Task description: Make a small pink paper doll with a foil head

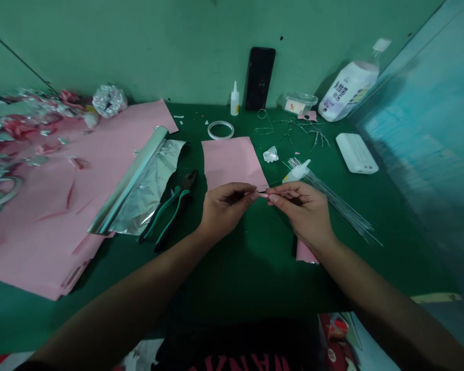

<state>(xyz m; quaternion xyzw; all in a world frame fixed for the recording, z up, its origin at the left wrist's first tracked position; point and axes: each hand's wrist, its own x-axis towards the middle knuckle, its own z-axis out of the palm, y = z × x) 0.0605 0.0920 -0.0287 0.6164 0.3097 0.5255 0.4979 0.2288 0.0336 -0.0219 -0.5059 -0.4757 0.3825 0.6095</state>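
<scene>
My left hand [227,208] and my right hand [305,208] meet over the middle of the green table, each pinching one end of a thin pink paper strip [262,195]. Just behind them lies a square pink paper sheet [234,162]. A small white glue bottle [297,172] rests on its side beyond my right hand, by a bundle of thin wires [340,206]. Partly under my right wrist is another pink paper piece [306,252]. Green-handled pliers [174,208] lie to the left of my left hand.
Large pink sheets [34,242] cover the left side, with a foil roll [129,180] on their edge and crumpled foil pieces behind. Toward the wall stand an upright glue bottle [234,100], a phone [260,78] and a large bottle [348,90]. A tape ring [220,124] and power bank [357,153] lie nearby.
</scene>
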